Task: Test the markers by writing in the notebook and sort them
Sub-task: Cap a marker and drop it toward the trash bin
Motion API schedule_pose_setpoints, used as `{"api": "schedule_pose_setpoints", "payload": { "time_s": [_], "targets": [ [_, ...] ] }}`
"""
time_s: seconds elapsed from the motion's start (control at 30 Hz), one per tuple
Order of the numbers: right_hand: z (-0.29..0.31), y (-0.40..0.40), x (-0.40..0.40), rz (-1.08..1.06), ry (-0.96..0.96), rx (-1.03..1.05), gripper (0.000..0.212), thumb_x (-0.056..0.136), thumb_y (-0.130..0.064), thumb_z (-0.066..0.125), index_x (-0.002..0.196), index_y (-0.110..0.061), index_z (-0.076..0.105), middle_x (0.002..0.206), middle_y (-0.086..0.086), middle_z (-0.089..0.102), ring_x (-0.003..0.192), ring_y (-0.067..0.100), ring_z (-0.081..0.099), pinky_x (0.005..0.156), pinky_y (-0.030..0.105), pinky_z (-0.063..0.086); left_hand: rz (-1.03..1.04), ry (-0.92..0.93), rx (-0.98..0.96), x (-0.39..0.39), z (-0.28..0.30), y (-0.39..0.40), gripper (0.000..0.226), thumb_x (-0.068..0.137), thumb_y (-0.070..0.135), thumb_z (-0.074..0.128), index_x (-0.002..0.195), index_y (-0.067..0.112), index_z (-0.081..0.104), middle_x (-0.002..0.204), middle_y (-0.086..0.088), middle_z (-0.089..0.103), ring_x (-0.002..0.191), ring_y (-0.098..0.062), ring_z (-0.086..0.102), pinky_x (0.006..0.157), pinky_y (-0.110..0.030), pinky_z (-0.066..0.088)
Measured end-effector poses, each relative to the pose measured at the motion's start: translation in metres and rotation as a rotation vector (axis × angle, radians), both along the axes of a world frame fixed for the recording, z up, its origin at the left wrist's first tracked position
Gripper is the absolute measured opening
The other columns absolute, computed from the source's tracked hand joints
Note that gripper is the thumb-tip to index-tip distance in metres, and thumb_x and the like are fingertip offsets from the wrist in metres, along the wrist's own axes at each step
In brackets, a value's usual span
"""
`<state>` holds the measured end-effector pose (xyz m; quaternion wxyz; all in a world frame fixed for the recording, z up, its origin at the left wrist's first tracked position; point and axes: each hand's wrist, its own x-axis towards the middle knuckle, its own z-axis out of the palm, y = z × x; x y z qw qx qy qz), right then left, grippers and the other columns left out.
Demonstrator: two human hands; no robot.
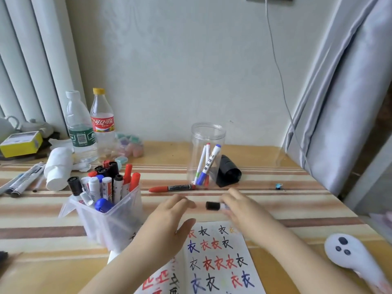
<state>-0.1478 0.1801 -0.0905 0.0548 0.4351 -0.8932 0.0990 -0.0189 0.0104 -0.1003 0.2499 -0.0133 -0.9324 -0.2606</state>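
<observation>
Centre frame, above the notebook (214, 257): I read my right hand (239, 205) as gripping a black-capped marker (214, 206) by its barrel; left hand (169, 215) open, fingers relaxed. Marker looks light, rigid, smooth plastic; I'd hold mid-barrel and pull the cap straight off.

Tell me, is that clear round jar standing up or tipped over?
Upright. The clear jar stands on the table, open mouth up, no lid, with a few markers leaning inside.

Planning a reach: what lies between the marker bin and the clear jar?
In the head view, one red marker lies on the table between the bin and jar.
</observation>
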Motion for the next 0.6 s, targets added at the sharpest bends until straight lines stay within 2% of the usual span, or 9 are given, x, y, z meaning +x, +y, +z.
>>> {"api": "schedule_pose_setpoints", "payload": {
  "time_s": [0.03,0.1,0.17,0.23,0.3,0.37,0.43,0.5,0.6],
  "targets": [
    [0.003,0.000,0.018,0.048,-0.008,0.010,0.022,0.098,-0.023,0.044,0.120,-0.023,0.045,0.109,-0.010,0.041,0.080,0.008,0.051,0.063,0.022,0.041,-0.028,0.002,-0.031,-0.001,-0.001,0.004,0.034,0.091,0.034,0.048,0.124,0.028,0.047,0.120,0.021,0.041,0.110,0.002,0.042,0.088,-0.007,0.033],
    [0.005,-0.001,0.047,0.113,0.003,0.031,0.021,0.098,-0.024,0.042,0.119,-0.023,0.043,0.109,-0.008,0.040,0.087,0.011,0.053,0.065,0.024,0.040,-0.068,-0.045,-0.123,-0.002,-0.002,0.011,0.046,0.091,0.049,0.034,0.130,0.026,0.042,0.127,0.016,0.040,0.117,-0.004,0.040,0.095,-0.015,0.035],
    [0.006,-0.002,0.066,0.152,0.015,0.041,0.021,0.099,-0.020,0.039,0.119,-0.020,0.040,0.114,-0.005,0.044,0.099,0.017,0.051,0.069,0.028,0.038,-0.062,-0.155,-0.235,-0.001,-0.006,0.016,0.060,0.086,0.057,0.016,0.125,0.023,0.047,0.120,0.010,0.049,0.108,-0.009,0.049,0.090,-0.021,0.042],
    [0.006,-0.001,0.076,0.166,0.056,0.080,0.021,0.098,-0.015,0.035,0.118,-0.016,0.038,0.113,0.000,0.048,0.099,0.022,0.052,0.068,0.031,0.034,-0.043,-0.273,-0.258,0.003,-0.008,0.016,0.047,0.093,0.049,0.024,0.112,0.019,0.054,0.106,0.004,0.055,0.094,-0.014,0.054,0.081,-0.026,0.044],
    [0.003,-0.001,0.085,0.170,0.110,0.104,0.021,0.098,-0.016,0.036,0.119,-0.013,0.039,0.112,0.002,0.050,0.096,0.024,0.055,0.065,0.032,0.033,-0.065,-0.309,-0.229,0.010,-0.010,0.014,0.034,0.096,0.039,0.031,0.106,0.016,0.054,0.102,0.002,0.056,0.089,-0.014,0.054,0.077,-0.025,0.043],
    [-0.002,0.000,0.090,0.191,0.174,0.124,0.022,0.092,-0.026,0.055,0.108,-0.014,0.047,0.096,-0.002,0.057,0.078,0.016,0.060,0.055,0.028,0.035,-0.097,-0.326,-0.225,0.020,-0.012,0.013,0.030,0.097,0.037,0.032,0.101,0.014,0.051,0.096,0.003,0.055,0.082,-0.013,0.051,0.066,-0.020,0.038],
    [-0.008,0.000,0.095,0.215,0.292,0.116,0.025,0.074,-0.037,0.073,0.084,-0.023,0.055,0.068,-0.011,0.055,0.049,0.006,0.054,0.039,0.021,0.030,-0.128,-0.350,-0.206,0.029,-0.013,0.011,0.029,0.097,0.037,0.034,0.096,0.013,0.050,0.088,0.004,0.053,0.074,-0.012,0.045,0.061,-0.022,0.032],
    [-0.011,0.001,0.098,0.225,0.341,0.115,0.013,0.080,-0.040,0.057,0.073,-0.028,0.058,0.058,-0.012,0.049,0.038,0.005,0.047,0.034,0.020,0.026,-0.143,-0.345,-0.190,0.037,-0.013,0.009,0.030,0.097,0.038,0.035,0.092,0.013,0.050,0.079,0.005,0.051,0.068,-0.009,0.042,0.061,-0.020,0.031],
    [-0.014,0.002,0.105,0.194,0.343,0.059,0.029,0.084,-0.042,0.037,0.072,-0.030,0.061,0.053,-0.011,0.051,0.036,0.007,0.048,0.032,0.021,0.029,-0.160,-0.329,-0.156,0.047,-0.010,0.009,0.031,0.096,0.039,0.036,0.087,0.013,0.048,0.065,0.014,0.040,0.058,-0.003,0.037,0.059,-0.016,0.032]
  ]
}}
